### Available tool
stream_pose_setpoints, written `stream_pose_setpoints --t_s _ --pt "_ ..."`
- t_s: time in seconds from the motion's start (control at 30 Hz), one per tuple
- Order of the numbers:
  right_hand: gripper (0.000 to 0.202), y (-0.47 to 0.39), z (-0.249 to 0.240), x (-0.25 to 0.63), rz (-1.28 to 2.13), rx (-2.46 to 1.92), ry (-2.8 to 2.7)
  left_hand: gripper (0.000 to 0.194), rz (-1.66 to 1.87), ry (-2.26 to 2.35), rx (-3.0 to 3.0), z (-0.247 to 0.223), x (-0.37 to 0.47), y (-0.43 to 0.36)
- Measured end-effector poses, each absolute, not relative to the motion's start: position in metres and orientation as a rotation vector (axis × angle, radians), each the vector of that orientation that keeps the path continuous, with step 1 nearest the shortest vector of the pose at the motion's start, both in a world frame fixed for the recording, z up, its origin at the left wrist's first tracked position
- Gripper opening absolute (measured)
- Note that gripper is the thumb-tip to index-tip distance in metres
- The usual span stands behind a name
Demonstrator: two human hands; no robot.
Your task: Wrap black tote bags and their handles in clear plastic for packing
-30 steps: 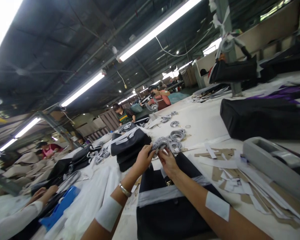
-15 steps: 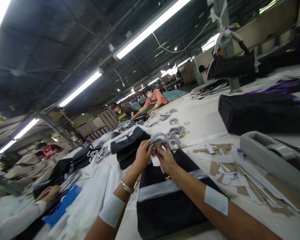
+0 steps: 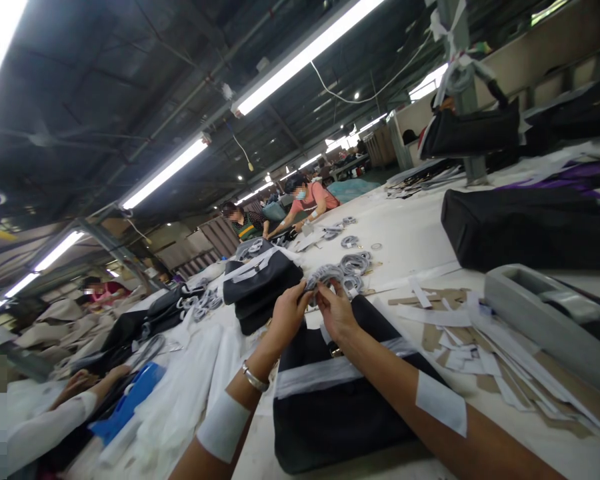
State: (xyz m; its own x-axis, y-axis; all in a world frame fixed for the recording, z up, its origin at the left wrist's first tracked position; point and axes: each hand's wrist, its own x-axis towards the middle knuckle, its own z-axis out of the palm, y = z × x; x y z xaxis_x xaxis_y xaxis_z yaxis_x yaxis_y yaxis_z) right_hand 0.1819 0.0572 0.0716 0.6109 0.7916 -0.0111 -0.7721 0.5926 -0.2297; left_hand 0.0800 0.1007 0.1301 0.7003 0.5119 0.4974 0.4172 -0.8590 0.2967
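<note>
Both of my hands hold a grey wrapped coiled strap (image 3: 325, 272) above the far edge of a black bag (image 3: 340, 420). My left hand (image 3: 289, 308) pinches the coil's left side, and my right hand (image 3: 336, 308) has its fingers closed on the near right side. The bag lies on the table beneath my wrists, with a pale wrapping band across it and a small metal clasp partly hidden by my right hand. More wrapped coils (image 3: 355, 263) lie just beyond my fingers.
Stacked black bags (image 3: 263, 287) stand at the left, near plastic film (image 3: 180, 387) and a blue tape dispenser (image 3: 130, 403). On the right are paper strips (image 3: 460, 357), a grey dispenser (image 3: 545, 320) and a black bag (image 3: 510, 227). A co-worker's hands (image 3: 90, 387) show at lower left; others work further off.
My fingers have shifted slightly on the coil, which now sits lower and flatter between them. The co-worker's hands at lower left have moved apart a little. The whole view has shifted slightly.
</note>
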Motion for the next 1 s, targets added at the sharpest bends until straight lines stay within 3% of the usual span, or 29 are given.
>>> stream_pose_setpoints --t_s 0.53,1.0 --pt "0.05 0.043 0.093 0.176 0.817 -0.237 -0.169 0.036 0.952 0.841 2.998 0.115 0.079 0.087" --pt "0.041 0.042 0.082 0.174 0.908 -0.389 -0.25 0.038 0.693 0.674 2.437 0.147 0.073 0.111"
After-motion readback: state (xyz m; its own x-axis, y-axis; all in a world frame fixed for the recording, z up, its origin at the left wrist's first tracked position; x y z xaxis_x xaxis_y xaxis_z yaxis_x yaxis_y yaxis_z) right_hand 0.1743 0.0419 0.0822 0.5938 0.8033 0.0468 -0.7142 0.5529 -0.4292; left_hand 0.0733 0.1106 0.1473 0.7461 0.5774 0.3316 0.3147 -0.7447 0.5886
